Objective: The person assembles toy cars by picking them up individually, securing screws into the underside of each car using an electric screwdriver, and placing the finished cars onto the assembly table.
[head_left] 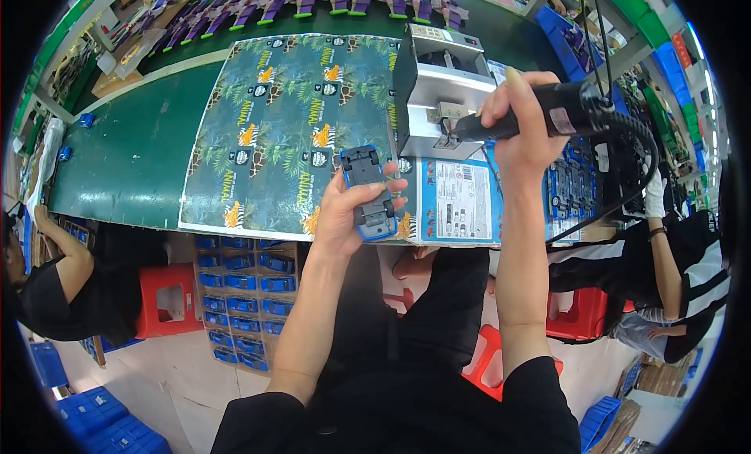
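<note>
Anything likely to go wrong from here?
Possible risks:
1. The left hand holds the upturned blue toy car with its thumb across the underside; a slipping screwdriver could nick it.
2. The screwdriver's cable loops beside the blue cars and might snag them.
3. The right hand has the tip at the silver machine; misalignment could scrape it.

Bright indoor light, soft glare on green tabletop [129, 160], strong fisheye curvature

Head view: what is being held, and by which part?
The left hand holds an upturned blue toy car around the middle; the right hand grips a black corded tool around its body.
</note>
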The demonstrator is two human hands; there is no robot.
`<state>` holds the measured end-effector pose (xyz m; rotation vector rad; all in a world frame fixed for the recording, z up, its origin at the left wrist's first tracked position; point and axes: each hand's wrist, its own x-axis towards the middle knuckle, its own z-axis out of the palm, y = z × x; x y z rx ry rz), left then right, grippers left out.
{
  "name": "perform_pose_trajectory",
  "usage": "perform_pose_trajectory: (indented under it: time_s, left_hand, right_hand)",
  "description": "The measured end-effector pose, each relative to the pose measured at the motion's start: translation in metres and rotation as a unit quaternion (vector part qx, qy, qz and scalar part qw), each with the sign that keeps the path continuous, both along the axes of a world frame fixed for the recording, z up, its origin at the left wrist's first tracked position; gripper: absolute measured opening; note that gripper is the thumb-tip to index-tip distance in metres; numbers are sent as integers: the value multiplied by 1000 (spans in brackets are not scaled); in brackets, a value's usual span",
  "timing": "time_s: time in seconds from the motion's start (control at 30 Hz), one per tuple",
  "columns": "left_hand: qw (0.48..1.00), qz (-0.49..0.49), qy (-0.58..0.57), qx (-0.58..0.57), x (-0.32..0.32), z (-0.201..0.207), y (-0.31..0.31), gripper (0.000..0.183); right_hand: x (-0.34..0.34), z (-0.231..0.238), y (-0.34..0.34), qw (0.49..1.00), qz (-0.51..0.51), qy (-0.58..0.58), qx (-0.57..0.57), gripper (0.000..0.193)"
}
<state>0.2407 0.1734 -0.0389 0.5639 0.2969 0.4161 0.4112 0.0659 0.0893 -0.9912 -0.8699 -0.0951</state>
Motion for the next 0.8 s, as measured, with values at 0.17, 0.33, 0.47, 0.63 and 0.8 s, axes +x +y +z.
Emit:
perform_pose_trajectory:
  time_s: [0.17, 0.33, 0.47, 0.63, 0.8]
  left_hand:
    - [1000, 5, -15, -19, 1, -3, 4, 59]
    - [1000, 25, -4, -10, 1, -5, 1, 64]
    - [999, 26, 9, 31, 6, 2, -5, 64]
    - [999, 35, 14, 30, 4, -4, -2, 61]
    - [999, 36, 19, 30, 5, -3, -3, 59]
  right_hand:
    - [-1, 11, 9, 995, -14, -24, -97, 18]
    - [-9, 10, 10, 981, 42, 68, -174, 20]
    - [-45, 1, -36, 967, 223, 124, -24, 23]
    - [-85, -8, -35, 957, 271, 99, 14, 22]
    - [-91, -18, -31, 956, 270, 112, -10, 20]
